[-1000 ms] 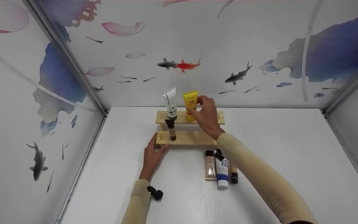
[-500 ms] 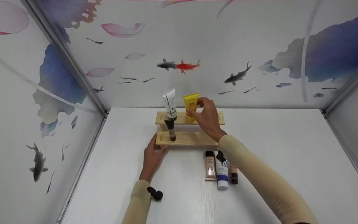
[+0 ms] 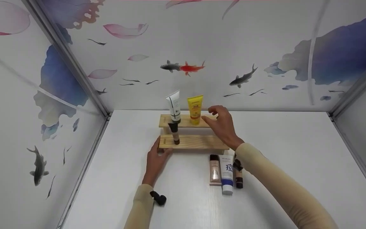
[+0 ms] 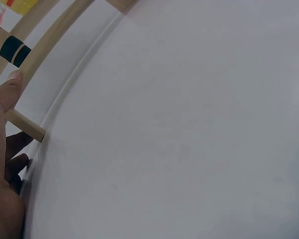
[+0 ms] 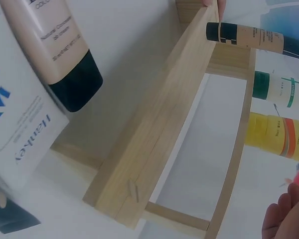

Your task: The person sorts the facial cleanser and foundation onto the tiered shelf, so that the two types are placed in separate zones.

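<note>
A two-step wooden rack stands near the back wall. My left hand holds its lower left end, the thumb in front and the other fingers round the side, as the left wrist view also shows. On the upper step a yellow tube stands on its cap, with a white tube to its left. A small beige tube with a black end stands on the lower step. Just right of the yellow tube, my right hand is apart from it, thumb and fingers spread with nothing between them.
In front of the rack's right end lie a rose-beige tube, a white and blue tube and a tan tube with a dark cap, side by side on the white table. Printed panels stand behind and at both sides.
My right hand has let go of the yellow tube and moved off to the right. The tube stays upright on the upper step. My left hand has not visibly moved.
</note>
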Tool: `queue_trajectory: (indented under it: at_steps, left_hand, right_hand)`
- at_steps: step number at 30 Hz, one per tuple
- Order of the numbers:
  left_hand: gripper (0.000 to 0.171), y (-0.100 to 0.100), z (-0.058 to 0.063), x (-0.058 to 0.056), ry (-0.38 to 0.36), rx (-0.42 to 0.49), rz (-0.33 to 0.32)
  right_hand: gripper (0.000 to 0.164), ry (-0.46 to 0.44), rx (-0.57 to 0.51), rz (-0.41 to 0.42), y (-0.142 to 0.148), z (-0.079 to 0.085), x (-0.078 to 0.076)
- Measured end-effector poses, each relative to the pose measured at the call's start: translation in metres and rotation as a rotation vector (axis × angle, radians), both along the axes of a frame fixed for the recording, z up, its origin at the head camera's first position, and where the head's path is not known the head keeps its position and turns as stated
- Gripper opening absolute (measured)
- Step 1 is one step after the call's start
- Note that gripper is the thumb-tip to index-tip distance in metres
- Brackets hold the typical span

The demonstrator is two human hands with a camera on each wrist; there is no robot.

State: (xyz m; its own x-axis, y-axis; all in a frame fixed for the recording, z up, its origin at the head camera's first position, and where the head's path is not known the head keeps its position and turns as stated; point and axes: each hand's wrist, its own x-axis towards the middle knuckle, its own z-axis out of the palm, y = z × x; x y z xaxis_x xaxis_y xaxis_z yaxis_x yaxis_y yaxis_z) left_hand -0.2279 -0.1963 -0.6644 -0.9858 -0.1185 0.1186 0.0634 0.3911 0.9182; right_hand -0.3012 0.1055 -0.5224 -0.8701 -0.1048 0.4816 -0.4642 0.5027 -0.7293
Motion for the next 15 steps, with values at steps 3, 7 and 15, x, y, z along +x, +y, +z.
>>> queue_trajectory:
  at_steps: [3, 7, 15]
  left_hand:
    - [0.092, 0.0, -0.001, 0.0, 0.007, 0.0, -0.004]
    - [0.092, 0.0, -0.001, 0.0, 0.01, -0.008, -0.004]
    - [0.092, -0.001, -0.003, -0.002, 0.005, -0.046, 0.011]
  right_hand:
    - [0.033, -0.011, 0.003, -0.005, 0.008, -0.003, 0.003]
    - [0.031, -0.027, -0.013, -0.008, 0.018, -0.007, 0.007]
    - [0.031, -0.043, -0.017, 0.005, 0.031, -0.013, 0.015]
